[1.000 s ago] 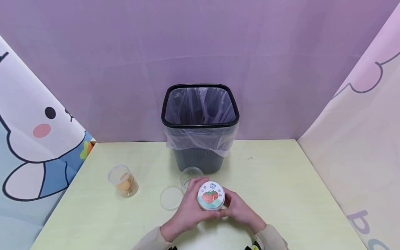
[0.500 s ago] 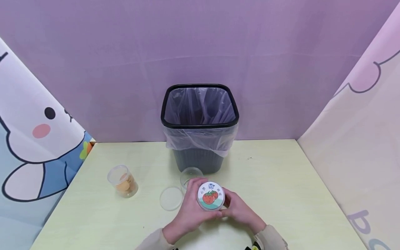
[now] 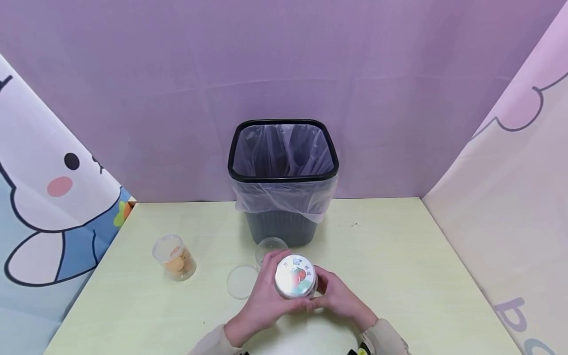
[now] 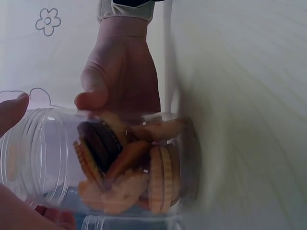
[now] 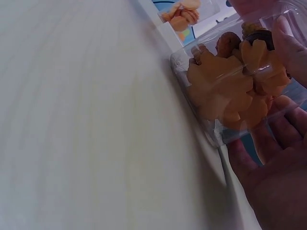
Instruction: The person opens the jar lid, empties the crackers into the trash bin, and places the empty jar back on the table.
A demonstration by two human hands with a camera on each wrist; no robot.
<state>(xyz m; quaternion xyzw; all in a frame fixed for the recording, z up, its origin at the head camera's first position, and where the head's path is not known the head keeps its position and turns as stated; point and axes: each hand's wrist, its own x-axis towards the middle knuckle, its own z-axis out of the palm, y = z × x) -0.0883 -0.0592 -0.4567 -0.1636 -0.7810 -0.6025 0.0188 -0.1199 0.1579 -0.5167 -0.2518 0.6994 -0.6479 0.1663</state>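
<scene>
Between my hands stands a clear plastic jar of cookies (image 4: 129,167), its round lid (image 3: 295,277) printed with tomatoes. My left hand (image 3: 265,298) grips the jar round its top at the lid. Lower down, my right hand (image 3: 341,298) holds the jar's side, its fingers against the clear wall in the right wrist view. Flower-shaped and ridged sandwich cookies (image 5: 218,84) show through the plastic, some with a dark filling. The jar's base is close over the table. Glare covers part of the lid's print.
A black-rimmed trash bin (image 3: 284,180) with a clear liner stands behind the hands. An open clear jar (image 3: 271,246) sits before it, partly hidden by my left hand, beside a loose clear lid (image 3: 242,282). Another lidless jar with cookies (image 3: 175,259) stands left on the table (image 3: 421,276).
The held jar's top has tipped slightly left and away, and glare now falls on its lid. My left hand shifts slightly with it; the right hand keeps its place.
</scene>
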